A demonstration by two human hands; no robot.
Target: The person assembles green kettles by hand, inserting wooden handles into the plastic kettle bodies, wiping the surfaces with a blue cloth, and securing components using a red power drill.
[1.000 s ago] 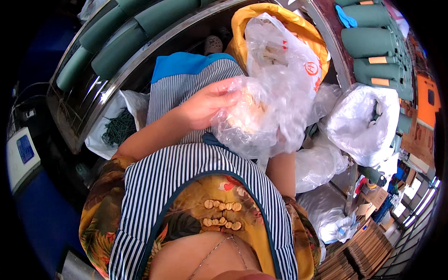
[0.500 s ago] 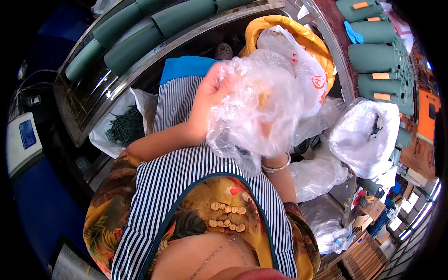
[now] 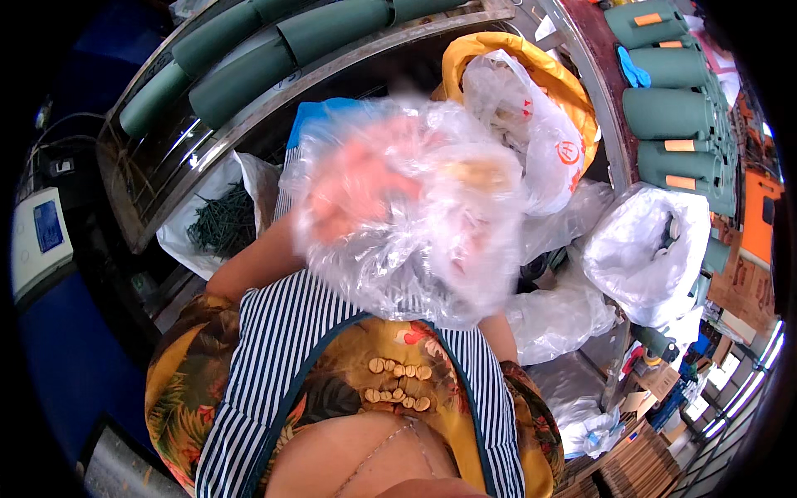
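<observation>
Striped apron: on chest, nearest cam.
Clear bag: crumpled plastic, in front of chest; spreads approx. L–R, no clear long axis.
L hand: seen thru film at bag's upper L; blurred, can't tell if it grips.
R hand: pink blur thru film at bag's R part, mostly hidden; grip can't tell.
Hands vs. bag: both within its outline, film btwn them; neither clearly nearer.
Tan patch: bag's upper R, too blurred to ID.
White sack: L of L forearm, w/ green strands.
Yellow bag: beyond, upper R.
Worktop: far R, w/ green tubes.
</observation>
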